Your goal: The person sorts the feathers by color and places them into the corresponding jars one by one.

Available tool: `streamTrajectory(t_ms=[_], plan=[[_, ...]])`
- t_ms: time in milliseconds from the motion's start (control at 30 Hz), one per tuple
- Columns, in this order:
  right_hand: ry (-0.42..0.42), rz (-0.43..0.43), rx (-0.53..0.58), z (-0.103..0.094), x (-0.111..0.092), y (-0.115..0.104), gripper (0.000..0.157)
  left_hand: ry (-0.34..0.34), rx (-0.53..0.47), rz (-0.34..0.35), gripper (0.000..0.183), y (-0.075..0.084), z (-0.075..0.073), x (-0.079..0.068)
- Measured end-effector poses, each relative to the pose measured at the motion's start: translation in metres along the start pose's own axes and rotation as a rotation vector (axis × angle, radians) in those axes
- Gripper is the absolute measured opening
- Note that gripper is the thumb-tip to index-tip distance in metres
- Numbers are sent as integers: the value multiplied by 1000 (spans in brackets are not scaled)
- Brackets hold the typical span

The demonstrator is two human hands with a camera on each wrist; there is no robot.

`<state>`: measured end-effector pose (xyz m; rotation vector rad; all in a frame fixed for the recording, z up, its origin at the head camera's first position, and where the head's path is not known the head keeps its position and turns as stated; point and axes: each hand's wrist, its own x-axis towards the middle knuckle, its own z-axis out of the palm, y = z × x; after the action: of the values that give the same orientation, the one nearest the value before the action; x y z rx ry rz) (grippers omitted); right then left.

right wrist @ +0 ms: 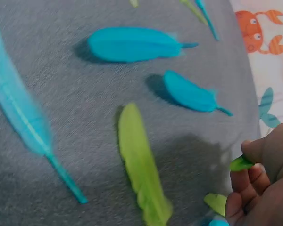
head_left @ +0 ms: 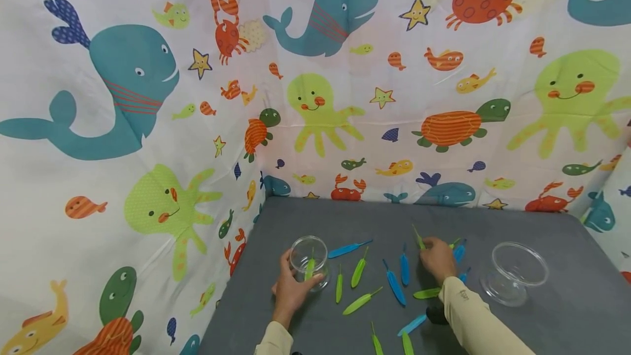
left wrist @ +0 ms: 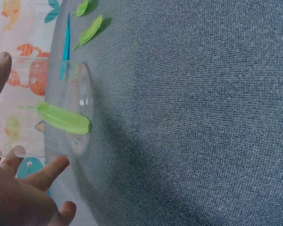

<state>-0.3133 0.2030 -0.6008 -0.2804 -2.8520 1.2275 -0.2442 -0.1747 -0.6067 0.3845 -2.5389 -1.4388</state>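
My left hand (head_left: 291, 291) grips a clear glass cup (head_left: 321, 256) from its near left side, thumb and fingers on the wall. Inside it a green feather (left wrist: 63, 120) stands tilted, quill end up. Over on the right, my right hand (head_left: 439, 261) pinches another green feather (right wrist: 240, 164) between thumb and fingertips, its thin quill pointing up and away. Beneath and beside that hand lie a green feather (right wrist: 140, 162) and blue feathers, one of them a blue feather (head_left: 459, 252) just past the fingers.
Green and blue feathers lie scattered between the hands, among them a blue feather (head_left: 394, 287) and a green feather (head_left: 361, 302). A wide-mouthed footed glass bowl (head_left: 510, 295) stands on the right of the grey table (head_left: 305, 215). Patterned cloth (head_left: 345, 174) hangs behind and at the left.
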Motion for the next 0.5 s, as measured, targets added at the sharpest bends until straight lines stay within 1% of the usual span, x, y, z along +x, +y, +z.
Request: streamTrajectory(t_ms=[133, 233, 300, 500], plan=[[61, -49, 98, 2, 0, -11, 35, -4, -10, -3, 101, 0, -1, 0], [79, -65, 176, 6, 0, -20, 33, -5, -14, 2, 101, 0, -1, -1], [79, -76, 216, 8, -1, -28, 33, -6, -17, 6, 101, 0, -2, -1], [51, -118, 262, 11, -6, -52, 35, -1, -19, 15, 101, 0, -2, -1]])
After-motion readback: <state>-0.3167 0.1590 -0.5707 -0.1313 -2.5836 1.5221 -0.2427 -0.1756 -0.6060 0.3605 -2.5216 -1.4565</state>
